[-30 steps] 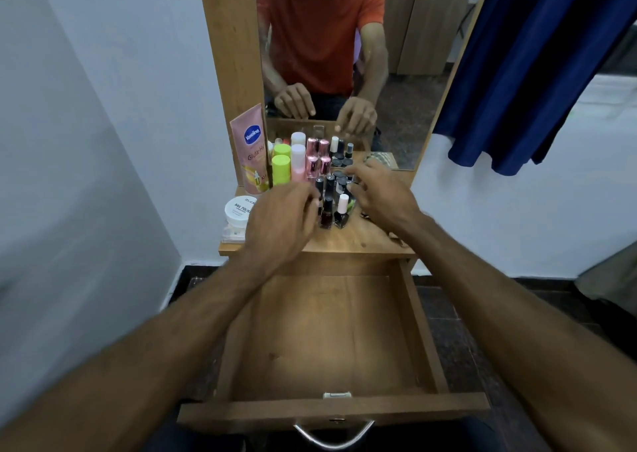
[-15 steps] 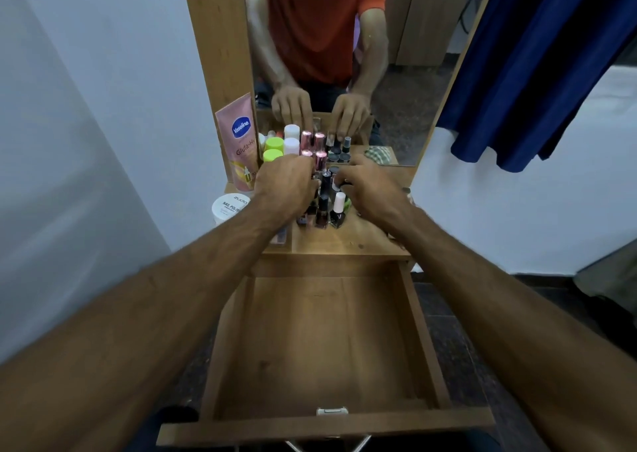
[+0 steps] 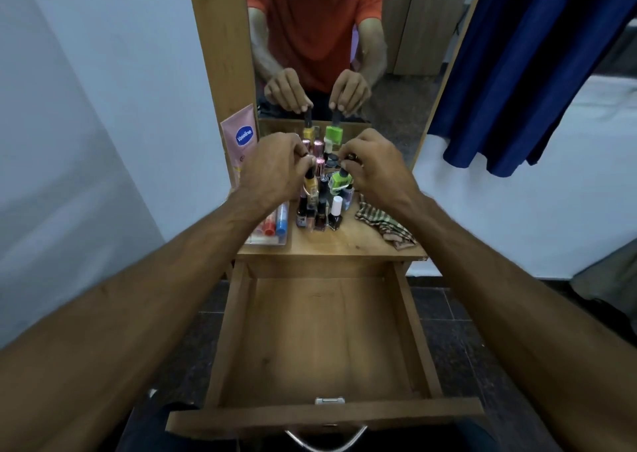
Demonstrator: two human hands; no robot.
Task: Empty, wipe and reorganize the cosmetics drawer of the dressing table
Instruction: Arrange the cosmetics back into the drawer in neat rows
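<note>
Pink Vaseline tube (image 3: 241, 141) propped against mirror frame, far left of table (image 3: 344, 245); clear tray of lip balm sticks (image 3: 272, 224) just beside dark nail polish cluster (image 3: 319, 215), parked out of drawer. Left hand (image 3: 275, 172) pinches cap of yellow nail polish bottle (image 3: 311, 184); right hand (image 3: 375, 169) pinches cap of green nail polish bottle (image 3: 339, 180), both lifted by caps, likely for return. Checked cloth (image 3: 382, 222) lies right, wiping apparently done. Wooden drawer (image 3: 324, 413) pulled open, holding nothing, ready for refill
</note>
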